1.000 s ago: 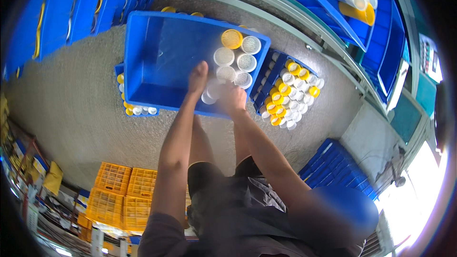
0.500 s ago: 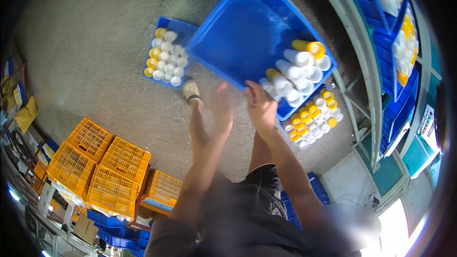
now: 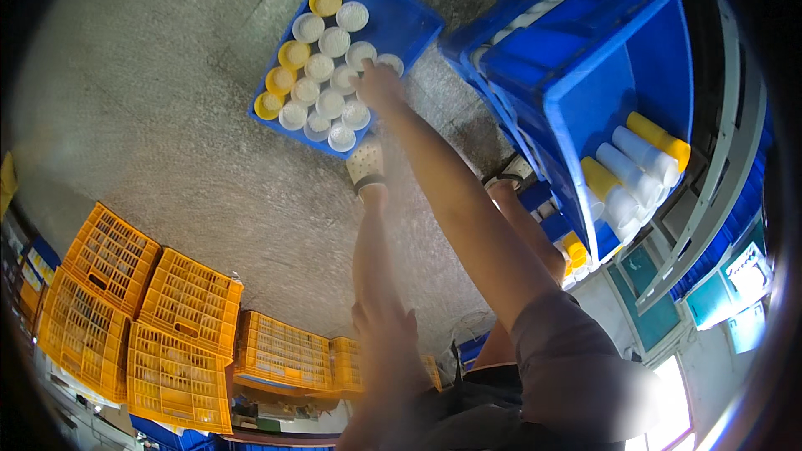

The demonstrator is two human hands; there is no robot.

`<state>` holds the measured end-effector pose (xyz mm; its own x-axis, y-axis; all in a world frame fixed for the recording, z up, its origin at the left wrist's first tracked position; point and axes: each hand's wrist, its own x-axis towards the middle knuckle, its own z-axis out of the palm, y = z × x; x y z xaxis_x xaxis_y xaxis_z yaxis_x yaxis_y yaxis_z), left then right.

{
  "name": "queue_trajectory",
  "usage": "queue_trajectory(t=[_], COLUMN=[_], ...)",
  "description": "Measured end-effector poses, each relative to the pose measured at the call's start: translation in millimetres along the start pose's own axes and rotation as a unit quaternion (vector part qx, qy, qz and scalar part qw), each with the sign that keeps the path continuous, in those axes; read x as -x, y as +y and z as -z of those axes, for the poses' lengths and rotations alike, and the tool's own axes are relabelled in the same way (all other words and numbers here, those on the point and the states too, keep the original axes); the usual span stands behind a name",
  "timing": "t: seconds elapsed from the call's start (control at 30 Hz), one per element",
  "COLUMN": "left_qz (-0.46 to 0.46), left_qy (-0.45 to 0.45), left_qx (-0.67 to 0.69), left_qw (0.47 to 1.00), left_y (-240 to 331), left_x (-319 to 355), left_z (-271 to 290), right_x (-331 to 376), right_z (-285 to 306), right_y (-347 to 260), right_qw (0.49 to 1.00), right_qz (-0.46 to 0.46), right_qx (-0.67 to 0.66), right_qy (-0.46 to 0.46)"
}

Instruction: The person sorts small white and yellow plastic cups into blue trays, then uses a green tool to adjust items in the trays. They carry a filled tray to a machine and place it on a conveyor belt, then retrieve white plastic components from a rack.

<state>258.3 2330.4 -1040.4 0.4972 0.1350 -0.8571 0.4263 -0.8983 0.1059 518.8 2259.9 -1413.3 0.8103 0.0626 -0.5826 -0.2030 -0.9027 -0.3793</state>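
Rough grey concrete floor [image 3: 150,142] carries a shallow blue plastic tray [image 3: 401,12] packed with upright white and yellow plastic cups [image 3: 322,75], and the right hand [image 3: 378,83] reaches down to the tray's right edge, its fingers over a white cup [image 3: 389,62], though whether they pinch it I cannot tell. Such cups look light, thin and easily crushed, best taken by the rim between thumb and fingers. The left hand [image 3: 388,330] hangs near the knee, loosely spread and empty, with stacked yellow lattice crates [image 3: 150,309] at the floor's lower edge and a big tilted blue plastic bin [image 3: 601,83] of cups on the right.
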Motion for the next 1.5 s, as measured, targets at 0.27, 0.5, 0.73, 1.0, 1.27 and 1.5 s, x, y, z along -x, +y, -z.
queue_trajectory(t=[0.27, 0.5, 0.73, 1.0, 1.27, 1.5], left_qz=[-0.009, -0.038, -0.069, -0.271, -0.342, -0.226], left_qy=[-0.025, 0.014, -0.008, 0.216, 0.224, -0.083], left_qx=[-0.020, -0.144, -0.156, 0.079, 0.125, 0.075], left_qw=[0.999, 0.989, 0.985, 0.935, 0.904, 0.968], left_y=[8.3, 21.1, 21.9, 146.5, 352.4, 411.2], left_x=[0.5, -1.5, 5.1, -0.9, -21.8, -44.6], left_z=[16.5, -15.6, -41.0, -23.3, -36.1, -60.6], right_x=[3.1, 156.1, 379.7, 445.5, 451.0, 442.7], right_z=[46.0, 156.4, 353.2, 426.9, 331.6, 338.0], right_y=[-3.0, -33.8, -21.9, 132.7, 252.3, 269.2], right_qw=[1.000, 0.998, 0.962, 0.961, 0.993, 0.987], right_qz=[0.010, 0.052, 0.092, 0.020, -0.088, -0.139], right_qx=[0.015, -0.006, -0.191, -0.116, -0.052, -0.045], right_qy=[-0.017, 0.028, 0.169, 0.251, 0.067, -0.066])
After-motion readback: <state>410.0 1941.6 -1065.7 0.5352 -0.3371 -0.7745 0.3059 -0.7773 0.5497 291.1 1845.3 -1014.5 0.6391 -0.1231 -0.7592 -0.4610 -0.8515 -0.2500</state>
